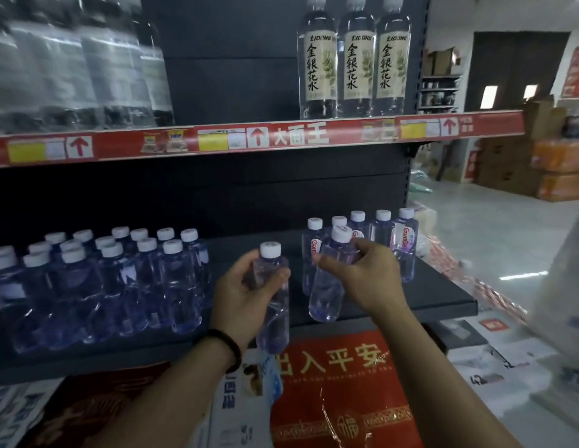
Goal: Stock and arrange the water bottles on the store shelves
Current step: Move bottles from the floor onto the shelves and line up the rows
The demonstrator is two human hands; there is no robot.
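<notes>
Clear plastic with white caps: two small water bottles are held in front of a dark lower shelf (443, 295). The left hand (246, 286) curls fingers and thumb round the left bottle (273, 305), which is upright and overlaps the shelf's front edge. The right hand (365, 276) grips the right bottle (327, 286) near its shoulder, leaning slightly; whether its base touches the shelf cannot be told. A black wristband (230, 347) circles the left wrist.

On the shelf to the left stands a tight cluster of bottles (120, 279). Behind the right hand is a short row of bottles (383, 231), some showing red lettering. A bare gap of shelf lies between the two groups.

Above, a red price strip (281, 137) edges the upper shelf, which carries three tall bottles (356, 59) with cream labels and, far left, a blurred wrapped pack (71, 66). Below the lower shelf lies a red mat (339, 383) with gold characters. Cardboard boxes (508, 163) are stacked on the floor at right.
</notes>
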